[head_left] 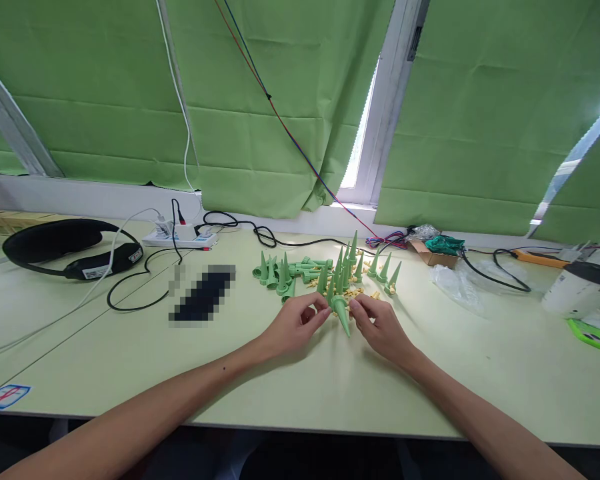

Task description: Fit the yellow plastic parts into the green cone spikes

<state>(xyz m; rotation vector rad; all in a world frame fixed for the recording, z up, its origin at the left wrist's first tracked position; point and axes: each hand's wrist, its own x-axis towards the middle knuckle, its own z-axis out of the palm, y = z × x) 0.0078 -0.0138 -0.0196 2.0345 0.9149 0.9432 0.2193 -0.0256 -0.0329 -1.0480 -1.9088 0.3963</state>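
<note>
A green plastic cone-shaped spike (341, 315) is between my two hands, its point angled down toward the table's front. My left hand (296, 321) is closed, with thumb and index finger pinched at the spike's left side by its wider collar. On the opposite side, my right hand (383, 328) pinches at the collar too. Any small piece under the fingertips is hidden. Just beyond the hands stand several upright green spikes (353, 248), among small scattered yellow pieces (356, 292). More green spikes (283, 279) stand and lie to the left of that group.
Black headphones (60, 250) and a white power strip (180, 235) with cables are at left. A small cardboard box (433, 254), clear plastic bag (457, 287), white cup (583, 290) and bright green phone (596, 339) are at right. The table's front edge (290, 430) runs below my forearms.
</note>
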